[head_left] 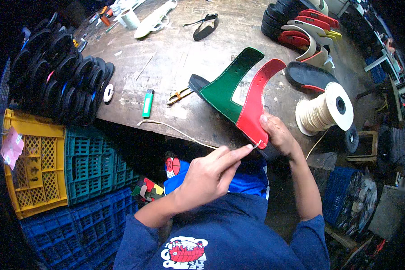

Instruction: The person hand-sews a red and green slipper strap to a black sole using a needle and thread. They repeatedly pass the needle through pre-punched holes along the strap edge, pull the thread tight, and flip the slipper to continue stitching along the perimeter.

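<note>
A sandal with a dark sole and two wide straps, one green (231, 92) and one red (253, 108), is tilted over the table's near edge. My right hand (276, 132) grips it by the red side, thumb on top; its other fingers are mostly hidden beneath. White stitching edges both straps. At the lower end of the red strap, a short piece of cream cord (257, 144) shows at the fingertips of my left hand (209, 173), which is closed in a pinch. A longer cord tail (175, 129) runs from that hand onto the table.
On the wooden table (135, 96) lie a green lighter (148, 103), small scissors (180, 95) and a black strap (206, 28). A cord spool (321, 110) stands right, near another sole (311, 75). Dark soles (60, 74) are stacked left above plastic crates (90, 153). More footwear (301, 27) sits far right.
</note>
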### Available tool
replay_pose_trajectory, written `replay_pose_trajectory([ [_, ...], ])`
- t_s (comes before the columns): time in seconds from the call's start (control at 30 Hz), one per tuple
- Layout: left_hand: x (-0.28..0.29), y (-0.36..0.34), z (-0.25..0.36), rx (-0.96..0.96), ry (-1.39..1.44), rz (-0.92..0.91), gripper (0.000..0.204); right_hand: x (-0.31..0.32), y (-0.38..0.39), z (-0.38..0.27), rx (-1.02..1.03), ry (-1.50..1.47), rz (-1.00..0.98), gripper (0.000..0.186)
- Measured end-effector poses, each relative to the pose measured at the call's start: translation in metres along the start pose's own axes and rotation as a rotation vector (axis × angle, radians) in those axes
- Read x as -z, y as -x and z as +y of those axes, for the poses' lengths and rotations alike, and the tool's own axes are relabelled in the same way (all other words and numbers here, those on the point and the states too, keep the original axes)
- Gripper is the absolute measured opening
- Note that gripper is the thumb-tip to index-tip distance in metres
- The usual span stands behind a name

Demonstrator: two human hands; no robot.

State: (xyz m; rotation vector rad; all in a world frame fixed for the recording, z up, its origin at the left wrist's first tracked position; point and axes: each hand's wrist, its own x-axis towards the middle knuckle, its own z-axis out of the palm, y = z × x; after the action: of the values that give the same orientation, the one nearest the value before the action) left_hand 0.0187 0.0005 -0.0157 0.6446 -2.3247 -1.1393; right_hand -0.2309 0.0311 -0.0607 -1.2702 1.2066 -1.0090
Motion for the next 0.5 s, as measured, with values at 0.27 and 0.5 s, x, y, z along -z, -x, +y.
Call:
replay_pose_trajectory([
  [0.27,0.002,-0.016,-0.002,0.04,-0.129,-0.073,0.053,0.001,-0.001,-0.001,0.026,-0.006,-0.032,0.055],
  [0.5,0.004,-0.015,-0.001,0.059,-0.134,-0.08,0.056,-0.003,-0.002,0.002,0.05,-0.07,-0.001,0.055],
])
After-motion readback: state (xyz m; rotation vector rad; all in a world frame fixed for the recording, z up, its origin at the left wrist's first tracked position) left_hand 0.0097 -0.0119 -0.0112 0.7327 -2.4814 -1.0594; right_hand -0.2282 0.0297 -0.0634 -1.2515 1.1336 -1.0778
